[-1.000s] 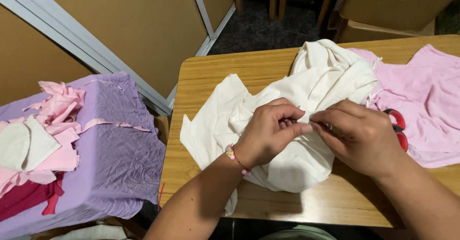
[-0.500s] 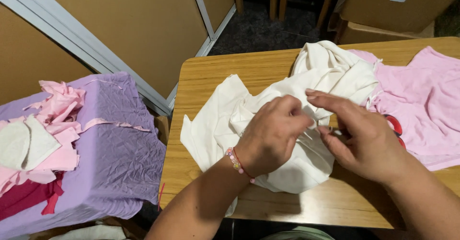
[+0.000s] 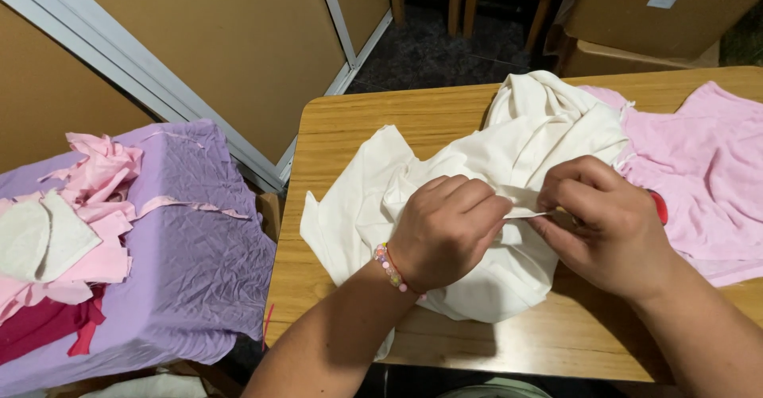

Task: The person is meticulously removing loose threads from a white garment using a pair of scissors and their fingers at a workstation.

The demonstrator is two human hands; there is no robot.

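Note:
A crumpled cream-white cloth [image 3: 517, 139] lies on a wooden table [image 3: 366, 116]. My left hand [image 3: 447, 227], with a bead bracelet on its wrist, is closed on a fold of that cloth. My right hand [image 3: 608, 223] pinches the same edge just to the right, and a short strip of fabric is stretched between the two hands. A red-handled tool [image 3: 658, 205], probably scissors, peeks out from behind my right hand.
A pink garment [image 3: 707, 167] is spread on the table's right side. To the left stands a surface draped in purple fabric [image 3: 199, 263] with pink, white and dark red cloth scraps [image 3: 71, 231]. Cardboard boxes [image 3: 660, 8] and chair legs stand beyond the table.
My right hand, lifted with fingers spread half a second ago, has closed again on the cloth edge beside my left hand. The cloth has shifted slightly.

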